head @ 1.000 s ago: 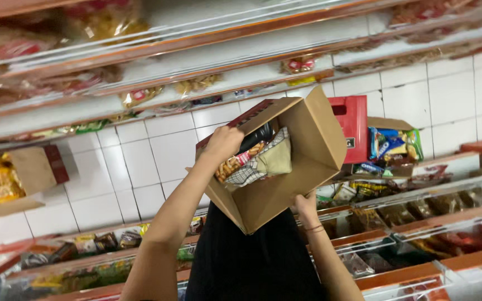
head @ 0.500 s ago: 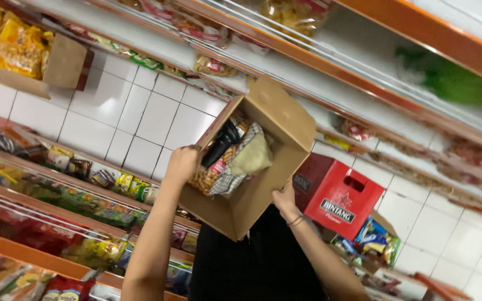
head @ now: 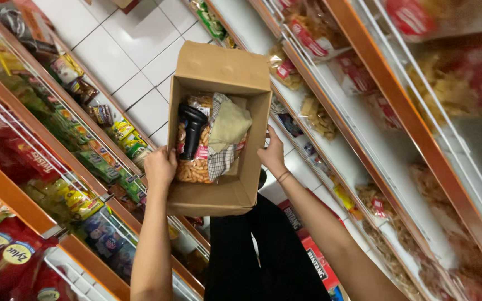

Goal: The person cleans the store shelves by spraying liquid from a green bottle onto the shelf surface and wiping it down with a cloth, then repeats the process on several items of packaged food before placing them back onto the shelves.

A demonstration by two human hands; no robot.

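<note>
Both hands hold an open cardboard box (head: 218,128) up between two aisle shelves. The left hand (head: 160,167) grips its left wall, the right hand (head: 273,156) clasps its right wall. Inside lie a snack bag (head: 193,167), a black scanner (head: 192,131) and a checked cloth (head: 222,159). A red crate (head: 313,251) sits on the floor, near right

An open brown cardboard box (head: 218,128) is held up in the aisle, its mouth facing the viewer and one flap standing out at the far end. Inside lie a clear bag of orange snacks (head: 194,167), a black handheld scanner (head: 192,129) resting on it, a checked cloth (head: 220,158) and a pale crumpled bag (head: 230,124).
</note>
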